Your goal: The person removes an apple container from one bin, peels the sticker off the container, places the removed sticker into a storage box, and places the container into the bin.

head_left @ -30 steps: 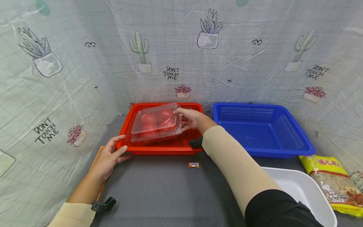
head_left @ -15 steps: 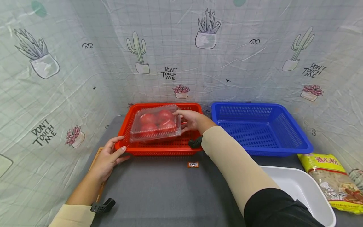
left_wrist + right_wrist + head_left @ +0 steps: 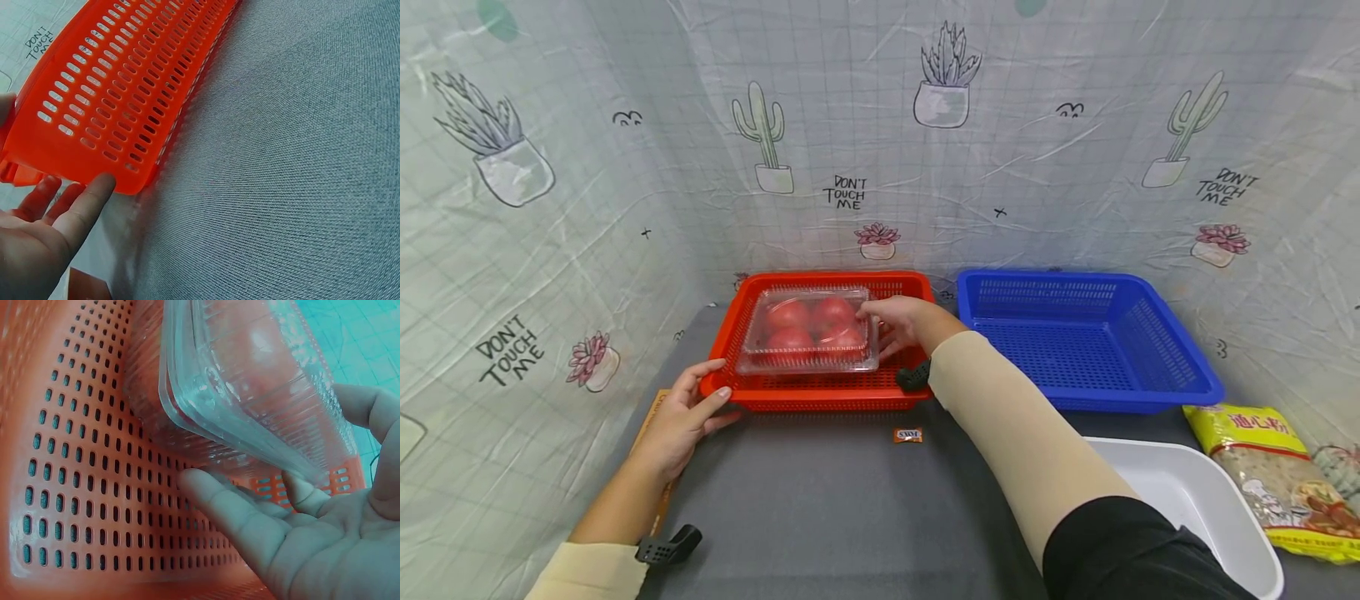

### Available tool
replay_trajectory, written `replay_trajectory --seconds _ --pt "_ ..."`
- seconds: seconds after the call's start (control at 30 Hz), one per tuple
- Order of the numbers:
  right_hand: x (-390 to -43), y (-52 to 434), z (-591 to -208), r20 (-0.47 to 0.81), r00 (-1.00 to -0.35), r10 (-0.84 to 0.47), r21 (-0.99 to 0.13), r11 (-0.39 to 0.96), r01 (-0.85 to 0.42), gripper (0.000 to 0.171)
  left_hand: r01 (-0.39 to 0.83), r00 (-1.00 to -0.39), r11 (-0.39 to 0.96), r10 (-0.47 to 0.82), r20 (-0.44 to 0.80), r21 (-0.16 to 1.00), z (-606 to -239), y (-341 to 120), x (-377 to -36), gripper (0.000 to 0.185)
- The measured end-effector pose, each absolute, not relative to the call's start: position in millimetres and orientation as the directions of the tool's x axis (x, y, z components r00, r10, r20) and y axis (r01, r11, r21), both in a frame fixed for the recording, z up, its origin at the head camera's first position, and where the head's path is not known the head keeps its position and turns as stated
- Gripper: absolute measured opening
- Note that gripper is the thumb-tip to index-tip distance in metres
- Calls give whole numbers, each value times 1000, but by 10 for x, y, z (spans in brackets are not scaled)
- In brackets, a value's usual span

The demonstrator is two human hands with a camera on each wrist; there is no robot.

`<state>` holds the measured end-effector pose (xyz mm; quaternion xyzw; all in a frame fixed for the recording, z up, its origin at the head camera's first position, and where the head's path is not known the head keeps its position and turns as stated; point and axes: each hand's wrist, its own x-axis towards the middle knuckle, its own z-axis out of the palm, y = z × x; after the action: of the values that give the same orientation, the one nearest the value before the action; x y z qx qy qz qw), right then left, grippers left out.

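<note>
A clear plastic box of red tomatoes lies level in the red basket, at the back left of the grey table. My right hand grips the box's right edge. In the right wrist view its fingers lie under the box and its thumb over the top, above the basket floor. My left hand holds the basket's front left corner, thumb on the rim. In the left wrist view its fingers touch the foot of the basket wall.
A blue basket stands right of the red one. A white tub sits at the front right, with a yellow noodle packet beside it. A small sachet lies before the red basket. A printed curtain closes the back and sides.
The box of tomatoes was tilted and raised over the red basket; my right hand has brought it down and level inside the basket. My left hand has stayed on the corner.
</note>
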<state>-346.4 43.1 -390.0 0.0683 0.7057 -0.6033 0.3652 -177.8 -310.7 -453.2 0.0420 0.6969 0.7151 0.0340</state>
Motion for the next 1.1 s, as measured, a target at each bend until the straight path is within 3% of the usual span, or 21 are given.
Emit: replay_trajectory --seconds 0.37,0.6,0.8,1.0,1.1 --pt "-3430 441 -3725 -632 -710 -312 -763 415 496 61 13 -993 -21 116 15 1000 -4505 -3100 -1781 52" --pt "-3330 412 -3555 -580 -754 -310 -773 502 388 77 7 -994 55 110 1 998 -4506 -3112 -1751 58" --pt "-3213 489 -3415 -502 -803 -321 -805 514 297 77 32 -998 266 52 18 963 -4425 -3052 -1703 61" --pt "-3003 654 -3373 -332 -865 -376 -893 421 160 67 125 -982 644 -27 186 755 -4312 -2931 -1649 63" --pt "-2832 753 -3381 -250 -883 -398 -913 399 78 63 173 -965 724 -12 263 667 -4278 -2825 -1618 63"
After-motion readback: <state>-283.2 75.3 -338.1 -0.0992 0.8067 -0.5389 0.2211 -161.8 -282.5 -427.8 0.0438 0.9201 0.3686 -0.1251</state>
